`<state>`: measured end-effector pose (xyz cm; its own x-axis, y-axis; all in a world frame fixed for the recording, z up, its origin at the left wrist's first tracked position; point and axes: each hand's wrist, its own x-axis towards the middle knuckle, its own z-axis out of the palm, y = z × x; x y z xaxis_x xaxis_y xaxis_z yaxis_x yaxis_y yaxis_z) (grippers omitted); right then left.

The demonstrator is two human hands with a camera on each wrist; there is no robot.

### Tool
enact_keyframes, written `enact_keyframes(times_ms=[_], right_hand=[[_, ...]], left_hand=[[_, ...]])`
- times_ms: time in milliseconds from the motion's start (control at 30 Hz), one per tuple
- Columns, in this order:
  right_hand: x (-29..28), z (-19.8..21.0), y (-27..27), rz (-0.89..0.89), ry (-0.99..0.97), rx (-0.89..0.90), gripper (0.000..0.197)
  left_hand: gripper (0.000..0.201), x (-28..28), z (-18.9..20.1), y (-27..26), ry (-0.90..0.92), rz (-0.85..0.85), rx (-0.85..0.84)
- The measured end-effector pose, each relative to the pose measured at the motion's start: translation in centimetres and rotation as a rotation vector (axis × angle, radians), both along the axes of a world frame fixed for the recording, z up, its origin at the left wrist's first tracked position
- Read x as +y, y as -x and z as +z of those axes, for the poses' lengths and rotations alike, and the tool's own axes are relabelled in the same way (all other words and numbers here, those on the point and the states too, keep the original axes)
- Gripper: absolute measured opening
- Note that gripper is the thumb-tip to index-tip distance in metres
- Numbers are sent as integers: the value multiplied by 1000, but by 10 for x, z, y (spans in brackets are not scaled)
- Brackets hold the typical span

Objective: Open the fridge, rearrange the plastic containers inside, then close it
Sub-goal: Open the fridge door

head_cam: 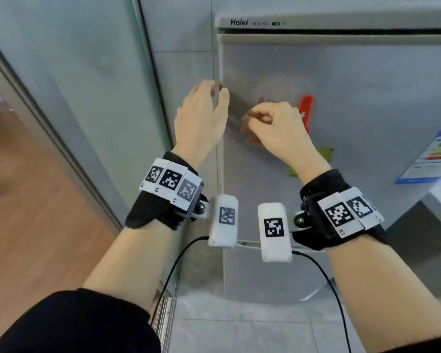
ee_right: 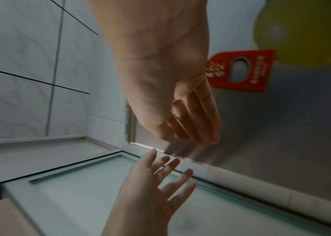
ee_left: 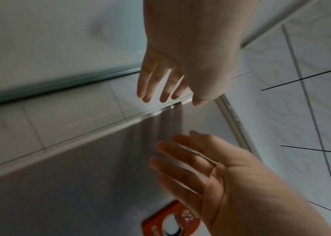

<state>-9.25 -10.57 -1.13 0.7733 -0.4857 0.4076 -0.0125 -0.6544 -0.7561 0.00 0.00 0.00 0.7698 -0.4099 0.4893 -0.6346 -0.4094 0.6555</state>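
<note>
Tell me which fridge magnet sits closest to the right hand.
The red magnet, just behind the right hand. The yellow-green one sits lower, by the wrist.

**Both hands raised at the fridge door edge**

The left hand reaches the left edge of the fridge door, fingers loosely extended and spread. The right hand hovers just right of that edge, fingers relaxed, holding nothing. Both forearms extend forward.
</note>
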Motion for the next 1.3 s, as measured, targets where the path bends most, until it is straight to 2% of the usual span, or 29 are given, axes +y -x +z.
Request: enact_keyframes(times_ms=[100,200,300,700,867,1033,1133,1300], right_hand=[[-6,-13,-14,-11,-74,43,16],[-9,-23,-20,3,-121,75,19],[-11,-27,-22,28,-176,38,20],[4,-31,-2,-1,-174,43,15],[20,-33,34,29,-202,30,15],[48,-39,84,17,-184,22,11],[71,-45,119,-9,-175,-57,10],[115,-57,184,-178,-174,-273,16]], left_hand=[[38,-13,-17,-20,-21,-117,186],[37,-19,-30,-27,108,-171,272],[37,-21,-40,-30,178,-200,254],[35,-11,-36,-11,138,-220,288],[33,15,-47,24,210,-198,232],[25,46,-46,73,263,-193,252],[22,68,-47,109,295,-219,233],[17,102,-49,166,328,-369,214]])
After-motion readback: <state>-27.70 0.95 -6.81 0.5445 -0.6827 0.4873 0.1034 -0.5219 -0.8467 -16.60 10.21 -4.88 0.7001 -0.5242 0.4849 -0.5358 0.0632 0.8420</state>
